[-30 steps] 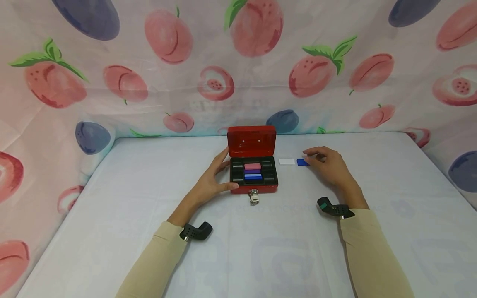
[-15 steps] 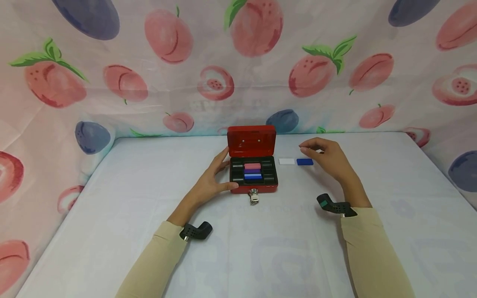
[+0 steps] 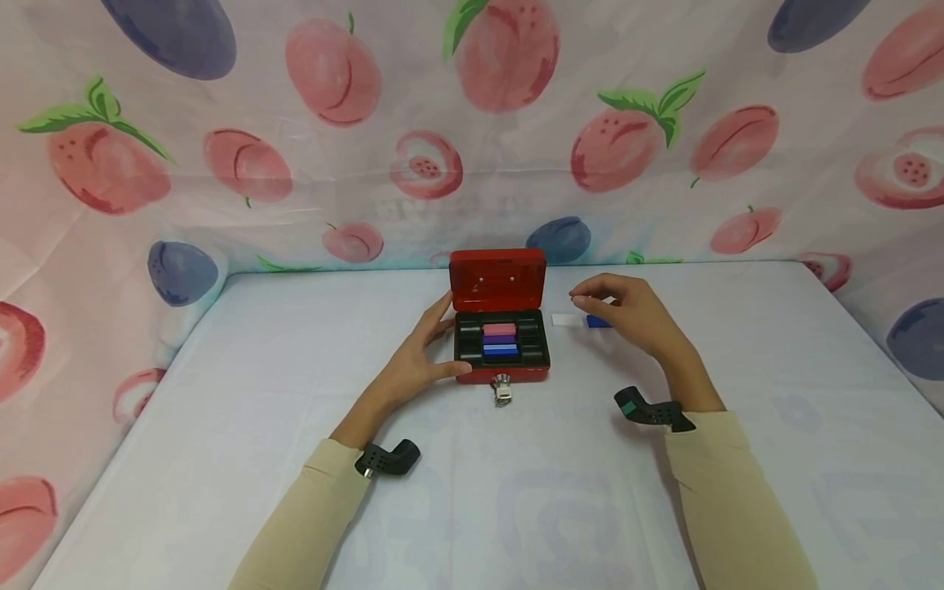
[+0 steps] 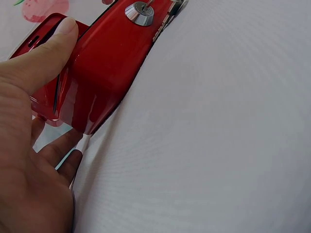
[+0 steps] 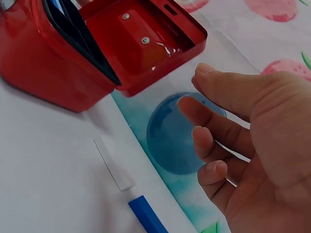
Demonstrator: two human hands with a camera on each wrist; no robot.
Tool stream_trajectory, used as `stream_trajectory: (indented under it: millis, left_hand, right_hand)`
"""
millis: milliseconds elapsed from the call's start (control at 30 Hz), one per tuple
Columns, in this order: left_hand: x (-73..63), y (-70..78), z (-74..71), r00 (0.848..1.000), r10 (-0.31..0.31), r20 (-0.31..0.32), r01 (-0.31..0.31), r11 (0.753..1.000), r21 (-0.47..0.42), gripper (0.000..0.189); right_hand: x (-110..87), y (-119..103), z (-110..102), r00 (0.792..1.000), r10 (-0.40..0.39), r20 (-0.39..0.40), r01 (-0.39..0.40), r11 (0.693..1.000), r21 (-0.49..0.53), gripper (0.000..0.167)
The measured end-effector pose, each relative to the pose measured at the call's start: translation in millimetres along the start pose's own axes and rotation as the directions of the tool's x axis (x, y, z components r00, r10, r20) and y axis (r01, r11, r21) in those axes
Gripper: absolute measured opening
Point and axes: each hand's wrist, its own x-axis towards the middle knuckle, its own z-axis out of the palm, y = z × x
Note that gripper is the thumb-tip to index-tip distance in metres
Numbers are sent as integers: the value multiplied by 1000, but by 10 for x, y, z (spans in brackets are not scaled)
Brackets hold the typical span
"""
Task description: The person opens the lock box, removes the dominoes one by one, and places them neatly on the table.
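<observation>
A red cash box (image 3: 503, 374) stands on the table, lid (image 3: 498, 280) raised, key in its lock (image 4: 142, 10). My left hand (image 3: 413, 360) holds its left end, thumb over the front corner and fingers along the side. In its black tray (image 3: 531, 348) lie a pink block (image 3: 499, 329), a purple block (image 3: 499, 339) and blue blocks (image 3: 501, 350). Right of the box, a white flat rectangular piece (image 3: 566, 319) and a blue one (image 5: 147, 214) lie in a row. My right hand (image 3: 627, 307) hovers above them, fingers loosely bent, nothing between thumb and fingertips.
White cloth covers the table (image 3: 472, 492). A fruit-printed curtain (image 3: 369, 156) hangs along the back edge, close behind the lid. Dark wrist cameras (image 3: 388, 457) sit on both wrists.
My right hand has lifted off the blue piece, then moved left until its fingertips are over the white piece. My left hand and the box have stayed put.
</observation>
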Motion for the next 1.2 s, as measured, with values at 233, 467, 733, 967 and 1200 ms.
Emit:
stream_trajectory:
  millis: [233, 467, 733, 967, 1200]
  left_hand:
    - [-2, 2, -4, 1000, -1, -3, 1, 1000, 9, 100]
    - [-2, 5, -1, 1000, -10, 1, 10, 1000, 9, 101]
    - [-1, 9, -2, 1000, -4, -2, 4, 1000, 11, 101]
    - [-2, 10, -7, 1000, -9, 0, 9, 1000, 15, 101]
    - [0, 3, -11, 1000, -10, -1, 10, 1000, 20, 101]
  right_hand:
    - [11, -113, 51, 1000, -13, 21, 12, 1000, 26, 27]
    - [17, -214, 109, 998, -52, 35, 50, 998, 44, 24]
    - [32, -297, 217, 994, -91, 54, 91, 996, 13, 22]
    - [34, -360, 314, 993, -101, 69, 101, 995, 1, 24]
    - [31, -393, 413, 989, -119, 82, 121, 992, -22, 22]
